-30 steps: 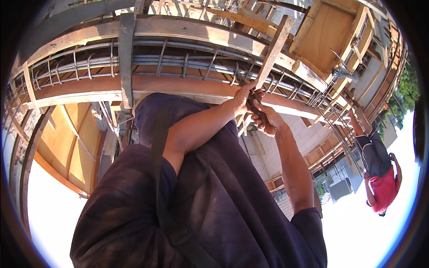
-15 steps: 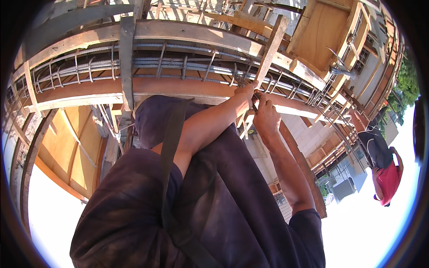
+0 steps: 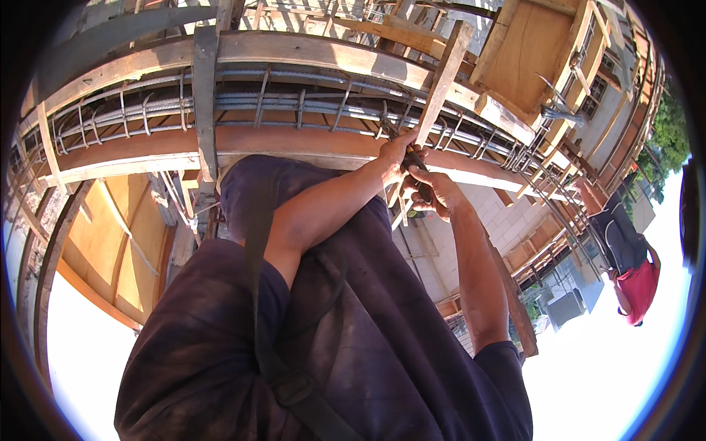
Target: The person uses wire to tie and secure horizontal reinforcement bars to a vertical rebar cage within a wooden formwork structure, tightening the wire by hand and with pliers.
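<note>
My right hand (image 3: 440, 192) is closed round the dark handles of a pair of pliers (image 3: 424, 189), whose head points up toward my left hand. My left hand (image 3: 396, 158) reaches across from the left, its fingers closed beside the pliers' head; what they pinch is hidden. Both hands are just in front of a long cage of steel reinforcing bars (image 3: 323, 109) with thin stirrups, lying along a wooden formwork board (image 3: 294, 140). Close by my left fingertips, a slanting wooden strip (image 3: 445, 77) crosses the bars.
An upright grey board (image 3: 205, 103) crosses the cage at left. Plywood panels stand at lower left (image 3: 121, 242) and upper right (image 3: 526, 59). A bundle of tie wire (image 3: 562, 114) hangs at right. Farther right is a person in a red shirt (image 3: 638, 290).
My right hand has turned, showing more of the pliers' handles, and dropped slightly. My left hand has shifted a little left and down. The person in red has moved slightly.
</note>
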`<state>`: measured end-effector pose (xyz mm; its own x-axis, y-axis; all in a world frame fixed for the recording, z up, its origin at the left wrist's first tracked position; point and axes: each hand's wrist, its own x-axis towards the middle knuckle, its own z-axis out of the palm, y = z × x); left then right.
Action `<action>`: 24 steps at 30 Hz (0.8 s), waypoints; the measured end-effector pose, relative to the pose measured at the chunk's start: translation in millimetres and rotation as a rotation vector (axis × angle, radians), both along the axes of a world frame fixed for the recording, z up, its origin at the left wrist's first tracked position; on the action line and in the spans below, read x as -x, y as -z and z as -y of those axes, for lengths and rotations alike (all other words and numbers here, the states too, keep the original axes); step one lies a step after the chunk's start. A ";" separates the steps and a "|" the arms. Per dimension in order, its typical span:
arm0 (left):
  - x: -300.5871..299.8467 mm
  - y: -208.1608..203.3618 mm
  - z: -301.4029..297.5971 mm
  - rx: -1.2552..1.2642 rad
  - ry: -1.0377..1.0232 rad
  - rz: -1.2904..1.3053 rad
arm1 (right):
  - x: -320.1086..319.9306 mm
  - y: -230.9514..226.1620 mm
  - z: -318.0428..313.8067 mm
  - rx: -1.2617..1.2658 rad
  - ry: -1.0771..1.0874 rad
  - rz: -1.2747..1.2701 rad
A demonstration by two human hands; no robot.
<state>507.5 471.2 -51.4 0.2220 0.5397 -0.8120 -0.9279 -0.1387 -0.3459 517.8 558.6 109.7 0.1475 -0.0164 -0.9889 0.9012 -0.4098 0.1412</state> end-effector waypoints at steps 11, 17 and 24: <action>22.3 -8.3 -24.7 0.246 0.278 -0.042 | -7.0 0.5 27.1 -0.774 -1.501 -0.225; 25.2 11.7 13.4 -0.183 0.146 -0.075 | -3.8 8.1 -9.8 0.165 0.086 -0.034; -3.3 3.1 8.8 0.169 0.161 -0.187 | -30.5 13.4 27.4 -0.269 -0.534 -0.125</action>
